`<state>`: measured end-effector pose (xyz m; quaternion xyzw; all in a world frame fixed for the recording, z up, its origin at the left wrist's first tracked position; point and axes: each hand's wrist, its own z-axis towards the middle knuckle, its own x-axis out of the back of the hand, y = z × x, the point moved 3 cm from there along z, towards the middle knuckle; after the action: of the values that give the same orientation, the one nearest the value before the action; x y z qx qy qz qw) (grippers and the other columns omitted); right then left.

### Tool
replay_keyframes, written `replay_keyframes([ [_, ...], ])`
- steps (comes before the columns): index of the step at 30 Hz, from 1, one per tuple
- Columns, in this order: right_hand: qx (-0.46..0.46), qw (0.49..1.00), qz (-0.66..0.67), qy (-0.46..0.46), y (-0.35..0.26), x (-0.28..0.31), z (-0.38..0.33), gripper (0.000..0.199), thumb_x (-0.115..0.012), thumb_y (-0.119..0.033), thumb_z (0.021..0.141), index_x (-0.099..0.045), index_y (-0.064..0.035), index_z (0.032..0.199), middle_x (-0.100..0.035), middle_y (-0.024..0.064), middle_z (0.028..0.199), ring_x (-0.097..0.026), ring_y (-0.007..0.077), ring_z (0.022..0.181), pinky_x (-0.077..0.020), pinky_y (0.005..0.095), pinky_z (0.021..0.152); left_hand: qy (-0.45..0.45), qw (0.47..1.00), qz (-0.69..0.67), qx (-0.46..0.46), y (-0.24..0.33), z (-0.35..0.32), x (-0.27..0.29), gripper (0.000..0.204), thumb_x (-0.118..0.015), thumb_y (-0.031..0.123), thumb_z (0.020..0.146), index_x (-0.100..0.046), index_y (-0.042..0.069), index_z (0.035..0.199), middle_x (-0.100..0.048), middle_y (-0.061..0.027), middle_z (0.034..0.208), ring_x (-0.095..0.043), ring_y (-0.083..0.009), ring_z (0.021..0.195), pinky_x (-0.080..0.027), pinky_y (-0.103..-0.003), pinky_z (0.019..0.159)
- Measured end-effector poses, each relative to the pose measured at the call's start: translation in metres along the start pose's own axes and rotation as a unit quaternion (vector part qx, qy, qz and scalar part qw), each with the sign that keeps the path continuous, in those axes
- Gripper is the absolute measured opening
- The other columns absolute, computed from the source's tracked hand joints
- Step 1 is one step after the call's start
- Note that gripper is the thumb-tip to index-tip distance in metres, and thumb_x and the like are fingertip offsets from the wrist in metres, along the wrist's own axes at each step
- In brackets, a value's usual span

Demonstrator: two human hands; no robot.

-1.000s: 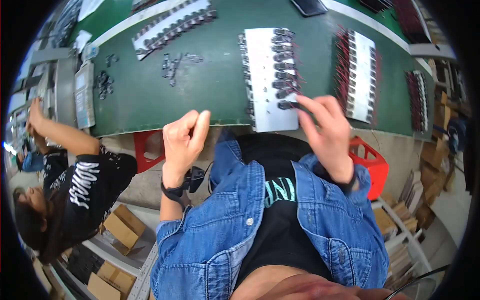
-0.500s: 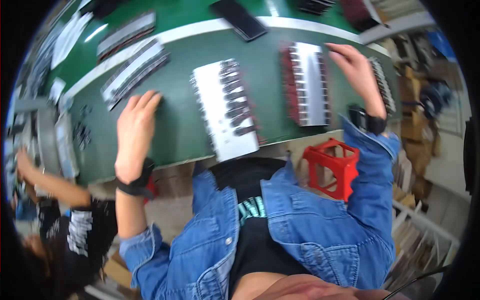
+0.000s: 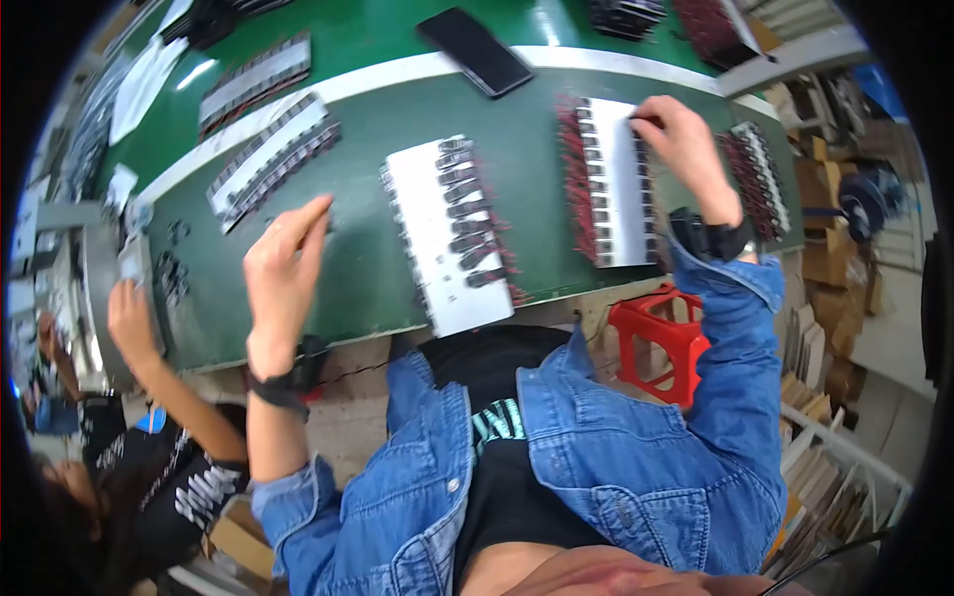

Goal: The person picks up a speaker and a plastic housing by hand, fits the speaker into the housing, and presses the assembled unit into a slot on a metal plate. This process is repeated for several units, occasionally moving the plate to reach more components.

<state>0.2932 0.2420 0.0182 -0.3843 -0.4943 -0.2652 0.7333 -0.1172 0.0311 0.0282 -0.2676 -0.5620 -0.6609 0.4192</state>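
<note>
Green bench [image 3: 378, 268], white cards of dark parts laid out.
I see R hand [image 3: 681, 149] pinching a part on the card [image 3: 621, 189] under it; L hand [image 3: 283, 273] flat, fingers together, centre card [image 3: 437, 238] to its right.

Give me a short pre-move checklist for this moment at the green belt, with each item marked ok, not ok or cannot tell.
1. Right hand on a card: ok, its fingertips pinch at the upper edge of the right white card.
2. Left hand free: ok, open over bare green belt, holding nothing.
3. Middle white card within reach: ok, it lies between the hands with its near end at the belt's edge.
4. Parts seated on the right card: cannot tell, too small.
5. Dark phone clear of the hands: ok, it lies further up the belt.
6. Co-worker's hand apart: ok, at the belt's left end.
</note>
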Motion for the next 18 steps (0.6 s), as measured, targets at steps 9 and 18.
replay_keyframes([
  [9, -0.082, 0.986, 0.138, 0.052, -0.046, 0.039, -0.015, 0.013, -0.065, -0.006, 0.093, -0.062, -0.0008, 0.105, -0.067, 0.0053, 0.094, -0.062, 0.0121, 0.083, -0.0491, 0.0252, 0.077, 0.043, 0.84, -0.505, 0.196, 0.036, -0.013, -0.037, 0.015, -0.062, 0.008, 0.098, -0.065, -0.004, 0.106, -0.072, -0.0113, 0.091, -0.072, -0.0155, 0.081, -0.06, -0.027, 0.072],
  [18, -0.065, 0.892, 0.447, -0.007, -0.222, -0.033, -0.057, 0.016, -0.066, 0.003, 0.09, -0.07, -0.0006, 0.105, -0.067, 0.004, 0.098, -0.064, 0.0101, 0.087, -0.0522, 0.0229, 0.076, -0.005, 0.817, -0.541, 0.201, 0.075, -0.03, -0.062, 0.014, -0.061, 0.006, 0.098, -0.063, -0.005, 0.105, -0.072, -0.0125, 0.093, -0.072, -0.0166, 0.083, -0.061, -0.028, 0.075],
])
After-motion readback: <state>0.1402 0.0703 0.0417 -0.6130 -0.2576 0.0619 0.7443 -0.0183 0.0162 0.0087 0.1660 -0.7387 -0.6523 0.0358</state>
